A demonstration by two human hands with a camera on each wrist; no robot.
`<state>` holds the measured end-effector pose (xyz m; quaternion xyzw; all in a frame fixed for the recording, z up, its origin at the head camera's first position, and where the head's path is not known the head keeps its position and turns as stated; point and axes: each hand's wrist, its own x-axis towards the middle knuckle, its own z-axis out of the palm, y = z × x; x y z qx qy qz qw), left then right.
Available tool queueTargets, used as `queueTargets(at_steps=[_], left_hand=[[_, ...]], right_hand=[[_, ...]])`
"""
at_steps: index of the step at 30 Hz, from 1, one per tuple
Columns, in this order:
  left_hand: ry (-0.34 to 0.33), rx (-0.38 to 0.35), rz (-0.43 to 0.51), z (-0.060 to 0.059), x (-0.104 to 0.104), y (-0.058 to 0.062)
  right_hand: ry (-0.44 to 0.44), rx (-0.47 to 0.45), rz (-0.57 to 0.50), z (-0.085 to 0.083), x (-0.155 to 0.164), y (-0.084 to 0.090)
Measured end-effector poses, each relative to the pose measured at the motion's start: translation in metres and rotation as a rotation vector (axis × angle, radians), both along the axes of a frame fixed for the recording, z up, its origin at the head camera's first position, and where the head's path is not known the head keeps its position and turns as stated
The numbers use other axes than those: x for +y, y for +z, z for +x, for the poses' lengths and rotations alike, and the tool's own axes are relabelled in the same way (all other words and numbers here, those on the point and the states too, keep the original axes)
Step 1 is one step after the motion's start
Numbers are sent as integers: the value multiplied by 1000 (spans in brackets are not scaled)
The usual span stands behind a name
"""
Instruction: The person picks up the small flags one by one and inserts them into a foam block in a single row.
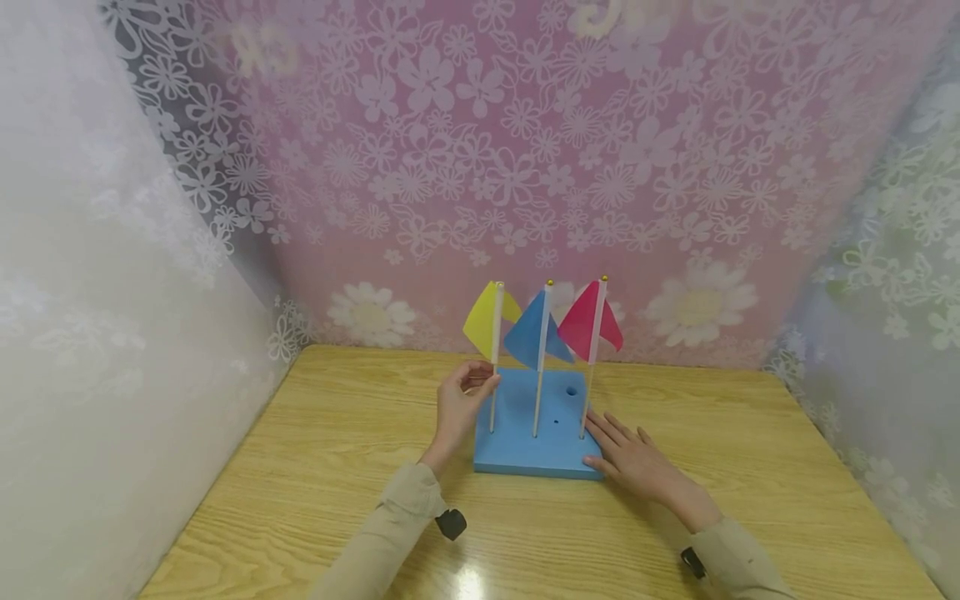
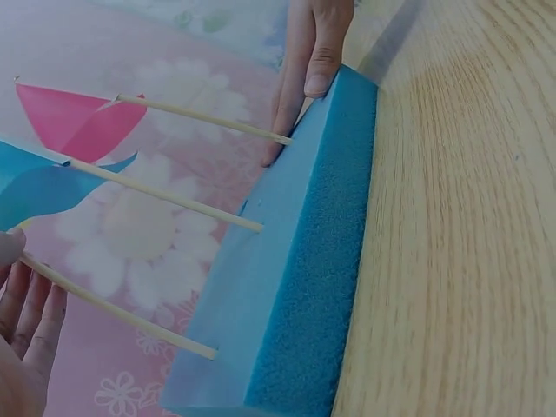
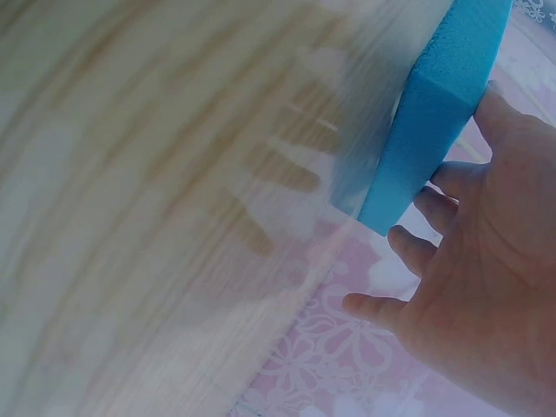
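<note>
Blue foam block (image 1: 525,450) sits flat on the wooden table (image 1: 315,467), near the middle and toward the far edge, close to the flowered pink backdrop (image 1: 525,150). Three small flags stand upright in it on thin sticks, in a row across the block: yellow flag (image 1: 483,321) on the left, blue flag (image 1: 534,337) in the middle, red flag (image 1: 588,323) on the right. Two spare holes show in the block's top behind the sticks, toward its right side. Left hand (image 1: 459,410) is raised at the left edge of the block, fingers curled with thumb and fingertips closed round the stick of the yellow flag partway up; the left wrist view shows that stick (image 2: 113,308) running past the fingers (image 2: 30,321) at the frame's lower left corner and entering the foam. Right hand (image 1: 633,462) lies low at the block's right front corner, fingers straight and slightly spread, holding nothing; fingertips rest against the block's right side and top edge just beside the red flag's stick. The right wrist view has the same hand (image 3: 486,287) with fingers fanned apart beside the foam's corner (image 3: 434,113). Beige sleeves (image 1: 390,517) cover both forearms.
</note>
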<state>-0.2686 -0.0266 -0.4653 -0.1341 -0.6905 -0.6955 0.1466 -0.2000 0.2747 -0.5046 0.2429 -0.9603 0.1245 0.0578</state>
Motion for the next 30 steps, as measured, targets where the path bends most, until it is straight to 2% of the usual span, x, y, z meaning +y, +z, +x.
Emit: queueTargets(at_steps=[7, 14, 17, 22, 24, 27, 30], left_hand=[[-33, 21, -27, 22, -3, 28], [-57, 19, -55, 24, -4, 29], [-68, 9, -77, 19, -4, 23], [-76, -11, -130, 7, -8, -3], [-89, -25, -154, 5, -13, -10], [-124, -34, -189, 7, -23, -14], [-119, -24, -269, 8, -36, -14]], right_hand=[[-32, -75, 21, 1, -4, 8], [-35, -87, 18, 0, -2, 8], [-35, -85, 15, 0, -2, 8], [-39, -86, 1, -1, -1, 6], [-37, -89, -11, -1, -1, 5], [-43, -83, -56, 0, 2, 6], [-61, -40, -125, 1, 8, 9]])
